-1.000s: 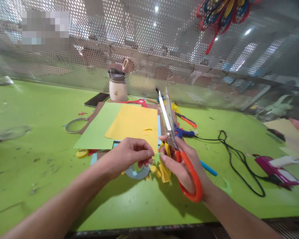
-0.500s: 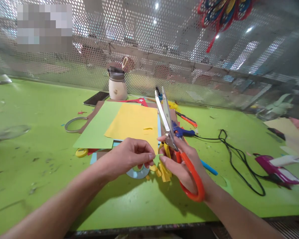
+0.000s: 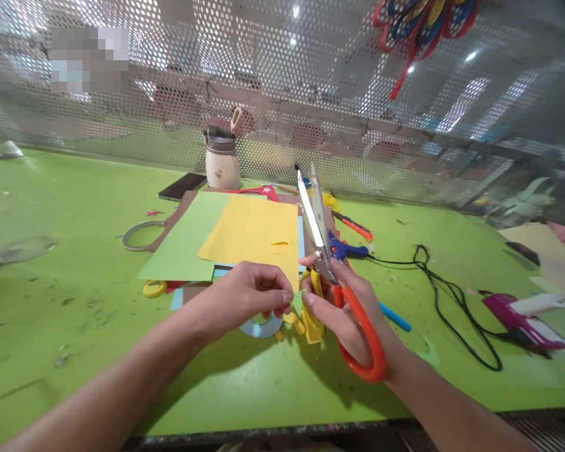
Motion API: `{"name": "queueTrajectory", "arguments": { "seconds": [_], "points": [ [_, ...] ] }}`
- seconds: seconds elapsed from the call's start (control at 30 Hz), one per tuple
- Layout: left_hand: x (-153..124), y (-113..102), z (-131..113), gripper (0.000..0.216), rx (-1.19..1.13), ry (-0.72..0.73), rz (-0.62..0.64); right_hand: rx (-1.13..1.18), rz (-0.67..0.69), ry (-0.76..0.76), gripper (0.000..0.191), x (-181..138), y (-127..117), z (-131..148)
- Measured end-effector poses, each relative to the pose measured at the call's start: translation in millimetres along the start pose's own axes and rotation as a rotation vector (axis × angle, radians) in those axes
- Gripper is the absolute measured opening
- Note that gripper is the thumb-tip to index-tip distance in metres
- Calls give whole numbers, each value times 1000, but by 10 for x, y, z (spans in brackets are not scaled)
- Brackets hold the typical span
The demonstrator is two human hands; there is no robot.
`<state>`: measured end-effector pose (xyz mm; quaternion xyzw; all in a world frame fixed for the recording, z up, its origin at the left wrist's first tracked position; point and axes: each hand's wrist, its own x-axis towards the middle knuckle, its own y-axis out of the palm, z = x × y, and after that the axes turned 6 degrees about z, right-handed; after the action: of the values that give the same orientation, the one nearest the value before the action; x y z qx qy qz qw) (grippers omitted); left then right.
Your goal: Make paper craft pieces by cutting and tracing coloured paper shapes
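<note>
Between the fingertips of both hands is a small light-green paper piece (image 3: 297,302). My left hand (image 3: 249,292) is closed in a pinch on its left side. My right hand (image 3: 351,311) grips orange-handled scissors (image 3: 363,339), blades slightly apart and pointing up and away, while its thumb also touches the green piece. Directly under the fingers lie cut yellow paper pieces (image 3: 314,326) and a pale blue ring (image 3: 262,327), partly covered by the left hand. Beyond the hands, a yellow paper sheet (image 3: 254,226) overlaps a green paper sheet (image 3: 181,251).
Behind the sheets stand a white bottle (image 3: 223,169) and a dark phone (image 3: 182,186). A blue glue gun (image 3: 353,250) with a black cord lies right of the scissors, and a purple device (image 3: 525,320) farther right. A perforated metal screen (image 3: 263,94) borders the table's back.
The scissors blades have tipped slightly to the right. The green paper piece has turned a little between the fingers; both hands stay almost in place.
</note>
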<state>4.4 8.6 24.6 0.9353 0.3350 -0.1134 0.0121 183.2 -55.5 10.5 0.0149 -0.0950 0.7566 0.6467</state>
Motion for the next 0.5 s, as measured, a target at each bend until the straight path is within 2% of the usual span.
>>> {"name": "queueTrajectory", "arguments": {
  "seconds": [0.23, 0.33, 0.5],
  "points": [
    [31, 100, 20, 31, -86, -11, -18, -4, -156, -61, 34, -22, 37, -16],
    [34, 131, 41, 30, -147, 10, -14, 2, -154, -86, 33, -27, 51, -31],
    [5, 107, 33, 16, -98, 41, -42, 6, -105, -70, 34, -21, 57, -40]
  ]
}}
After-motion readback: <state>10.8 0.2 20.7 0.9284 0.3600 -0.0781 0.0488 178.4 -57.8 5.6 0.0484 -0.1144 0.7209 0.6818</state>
